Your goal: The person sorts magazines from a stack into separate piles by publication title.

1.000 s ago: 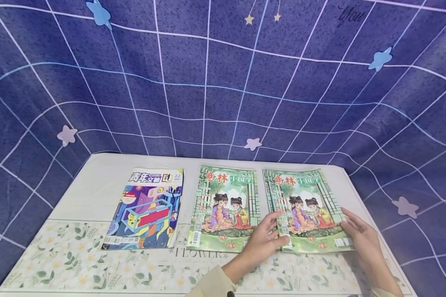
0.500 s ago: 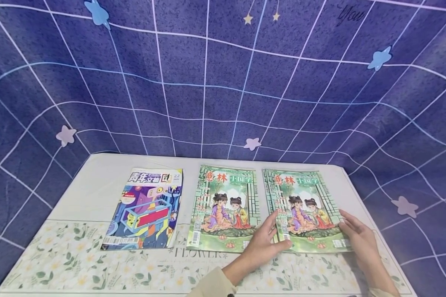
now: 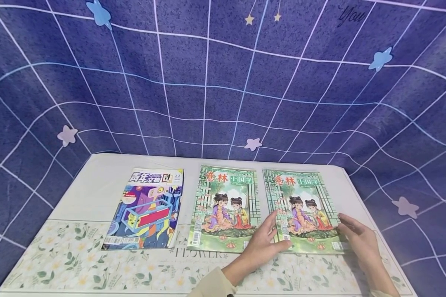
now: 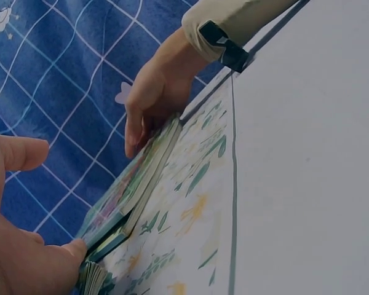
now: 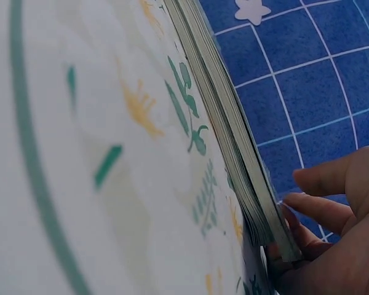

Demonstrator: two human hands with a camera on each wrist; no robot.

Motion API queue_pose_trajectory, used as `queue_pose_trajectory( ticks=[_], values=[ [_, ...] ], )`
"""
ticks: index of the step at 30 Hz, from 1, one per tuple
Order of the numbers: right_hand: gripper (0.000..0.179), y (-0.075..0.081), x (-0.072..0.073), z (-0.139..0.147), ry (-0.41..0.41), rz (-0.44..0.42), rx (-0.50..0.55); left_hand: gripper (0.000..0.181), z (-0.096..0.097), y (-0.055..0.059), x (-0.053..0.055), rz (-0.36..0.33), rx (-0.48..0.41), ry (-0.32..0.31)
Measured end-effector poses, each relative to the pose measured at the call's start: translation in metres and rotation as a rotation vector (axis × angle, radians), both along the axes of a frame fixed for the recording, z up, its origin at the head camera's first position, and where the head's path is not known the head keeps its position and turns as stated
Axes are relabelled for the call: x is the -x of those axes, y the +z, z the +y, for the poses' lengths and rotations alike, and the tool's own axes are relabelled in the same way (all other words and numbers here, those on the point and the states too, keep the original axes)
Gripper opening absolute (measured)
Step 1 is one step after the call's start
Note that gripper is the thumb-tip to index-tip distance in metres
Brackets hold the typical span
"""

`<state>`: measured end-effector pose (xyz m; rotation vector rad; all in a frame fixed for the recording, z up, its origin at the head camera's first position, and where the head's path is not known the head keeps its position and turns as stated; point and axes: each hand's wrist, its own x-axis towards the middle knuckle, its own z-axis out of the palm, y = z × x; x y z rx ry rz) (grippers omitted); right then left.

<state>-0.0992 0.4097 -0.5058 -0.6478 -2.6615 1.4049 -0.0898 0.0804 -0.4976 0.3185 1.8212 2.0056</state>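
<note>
On the right side of the table lies a stack of green magazines (image 3: pixel 312 206), its cover showing two cartoon figures. Its page edges show at least two magazines, one over the other, in the right wrist view. My left hand (image 3: pixel 262 243) touches the stack's left edge, with the thumb by the lower corner. At the opposite edge, my right hand (image 3: pixel 362 241) rests its fingers against the pages. Between the hands the stack lies flat. A matching green magazine (image 3: pixel 226 206) lies just left of it, partly covered at its lower right by my left hand.
A purple and blue magazine (image 3: pixel 145 210) lies further left. The white table (image 3: pixel 85 189) has a floral cloth band (image 3: pixel 70 264) along its front. A blue gridded curtain (image 3: pixel 223 103) with stars surrounds the back and sides.
My right hand has shifted slightly left and toward me, and the top magazine's right edge has moved a little left. My left thumb has slid slightly lower. The other magazines stay put.
</note>
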Motion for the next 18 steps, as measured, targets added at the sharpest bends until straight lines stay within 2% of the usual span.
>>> queue_pose_trajectory(
  ticks=[6,11,18],
  values=[
    [0.060,-0.0031,-0.0007,0.0012,0.008,0.037,0.018,0.097,-0.0006,-0.0001,-0.0005,0.012,0.000,0.007],
    [0.060,-0.0036,-0.0009,-0.0006,-0.011,0.090,0.093,0.095,-0.0017,-0.0018,0.0009,0.022,-0.023,-0.001],
    [0.060,0.0001,-0.0006,-0.0029,-0.051,0.088,0.146,0.091,-0.0075,0.0021,0.0013,0.020,-0.005,0.019]
  ],
)
